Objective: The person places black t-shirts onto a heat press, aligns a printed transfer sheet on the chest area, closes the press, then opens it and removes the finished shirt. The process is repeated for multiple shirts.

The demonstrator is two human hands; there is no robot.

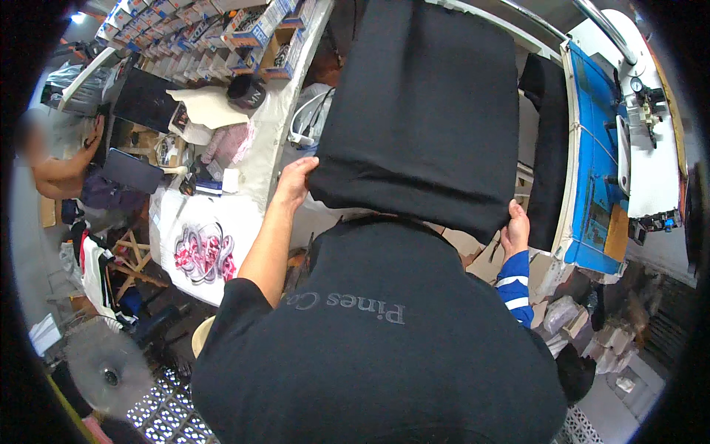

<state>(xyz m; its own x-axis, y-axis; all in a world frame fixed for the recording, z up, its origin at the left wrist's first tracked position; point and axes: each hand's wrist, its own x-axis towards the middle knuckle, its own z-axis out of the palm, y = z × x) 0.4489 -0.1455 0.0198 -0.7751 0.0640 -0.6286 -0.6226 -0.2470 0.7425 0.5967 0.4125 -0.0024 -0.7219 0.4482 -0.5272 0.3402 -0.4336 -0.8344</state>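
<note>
A wide piece of black fabric stretches out in front of me, with soft folds across its near part. At its near left corner, my left hand is closed on the edge, thumb on top. My right hand pinches the near right corner, its fingers mostly hidden below the cloth. The near edge sags slightly between both hands, close to my black shirt. What lies under the fabric is hidden.
To the right, a dark strip of cloth lies beside a blue-sided frame and white machine. At left are a printed white cloth, a black cup, small boxes, a fan and another person.
</note>
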